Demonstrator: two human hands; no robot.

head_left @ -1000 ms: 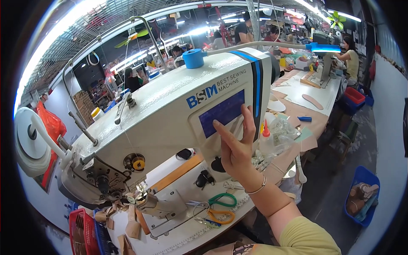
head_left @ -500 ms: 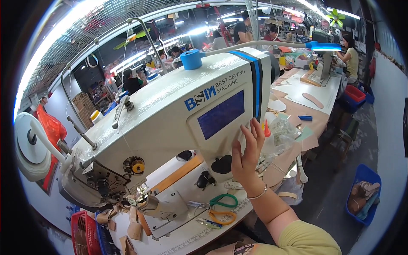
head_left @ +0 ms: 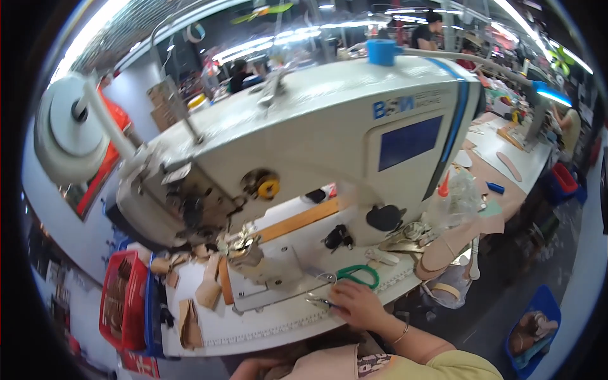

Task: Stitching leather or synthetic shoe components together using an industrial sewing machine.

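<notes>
My right hand (head_left: 358, 305) is down on the white sewing table (head_left: 266, 337), fingers bunched and bent, slightly blurred. Under its fingertips lies the end of a pair of small thread snips (head_left: 320, 301); whether the fingers grip them is hidden. Touching or just behind the hand are green-handled scissors (head_left: 360, 273). The orange-handled pair seen before is covered. At the lower edge, part of my left arm (head_left: 258, 367) shows, its fingers out of sight. A large white sewing machine (head_left: 316, 142) with a dark screen (head_left: 410, 144) stands beyond, its needle area (head_left: 244, 244) left of my hand.
A red basket (head_left: 121, 304) of brown pieces stands at the table's left end. Tan pieces (head_left: 190, 323) lie near it. Right of the machine are a clear plastic bag (head_left: 459, 196) and shoe-shaped pieces (head_left: 437, 253). A blue bin (head_left: 535, 329) is on the floor.
My right hand has dropped from beside the machine's screen to the scissors and snips on the table. The view has shifted, and part of my left arm has come in below.
</notes>
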